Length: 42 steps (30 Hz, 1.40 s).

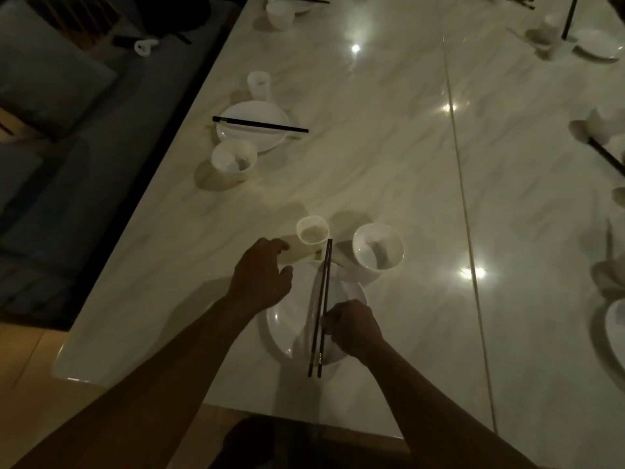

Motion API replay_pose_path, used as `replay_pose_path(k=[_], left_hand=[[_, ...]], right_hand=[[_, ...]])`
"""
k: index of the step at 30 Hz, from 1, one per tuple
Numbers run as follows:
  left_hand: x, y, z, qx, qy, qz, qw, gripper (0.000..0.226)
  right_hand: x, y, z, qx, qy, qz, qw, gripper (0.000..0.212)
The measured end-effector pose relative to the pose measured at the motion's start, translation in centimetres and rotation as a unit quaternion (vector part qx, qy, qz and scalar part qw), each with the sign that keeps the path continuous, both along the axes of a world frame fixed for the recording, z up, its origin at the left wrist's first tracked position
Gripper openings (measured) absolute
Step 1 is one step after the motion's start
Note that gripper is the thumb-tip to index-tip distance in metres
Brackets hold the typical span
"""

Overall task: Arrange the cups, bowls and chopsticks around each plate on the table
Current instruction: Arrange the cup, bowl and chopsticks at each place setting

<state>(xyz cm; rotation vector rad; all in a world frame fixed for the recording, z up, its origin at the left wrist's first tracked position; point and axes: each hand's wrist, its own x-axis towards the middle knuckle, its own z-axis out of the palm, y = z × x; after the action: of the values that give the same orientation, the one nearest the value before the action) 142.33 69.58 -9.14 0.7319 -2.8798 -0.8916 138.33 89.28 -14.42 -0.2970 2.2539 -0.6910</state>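
Note:
A white plate [287, 319] lies near the table's front edge. A pair of dark chopsticks [323, 299] lies lengthwise across it, and my right hand [353, 328] pinches them near their lower half. My left hand [260, 275] hovers over the plate's upper left rim with loosely curled fingers, holding nothing, just left of a small white cup [313, 230]. A white bowl [378, 250] stands to the cup's right, beyond the plate.
A second setting sits farther along the left edge: plate [252, 125] with chopsticks [260, 124] across it, cup [259, 84], bowl [233, 160]. More dishes stand at the far end and along the right side. A seam [463, 198] runs down the marble table.

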Motion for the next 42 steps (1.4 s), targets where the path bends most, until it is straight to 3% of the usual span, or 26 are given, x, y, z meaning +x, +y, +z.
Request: replay_pose_path(k=[3, 8, 15, 32, 42], left_hand=[[-1.5, -0.3, 0.6, -0.006, 0.010, -0.014, 1.000, 0.056], [-4.5, -0.4, 0.5, -0.038, 0.014, -0.088, 0.995, 0.080], [-8.1, -0.6, -0.8, -0.044, -0.062, -0.149, 0.986, 0.103], [-10.0, -2.3, -1.7, -0.003, -0.084, -0.206, 0.975, 0.093], [-9.7, -3.4, -2.5, -0.001, -0.067, -0.200, 0.978, 0.077]], right_hand=[[0.3, -0.5, -0.1, 0.008, 0.026, -0.011, 1.000, 0.021], [1.4, -1.4, 0.1, 0.026, 0.077, -0.043, 0.996, 0.050], [1.6, -2.8, 0.0, 0.072, 0.070, -0.086, 0.991, 0.022], [2.1, -4.3, 0.4, 0.078, 0.021, -0.187, 0.979, 0.019], [1.7, -4.0, 1.8, 0.096, 0.059, -0.183, 0.977, 0.029]])
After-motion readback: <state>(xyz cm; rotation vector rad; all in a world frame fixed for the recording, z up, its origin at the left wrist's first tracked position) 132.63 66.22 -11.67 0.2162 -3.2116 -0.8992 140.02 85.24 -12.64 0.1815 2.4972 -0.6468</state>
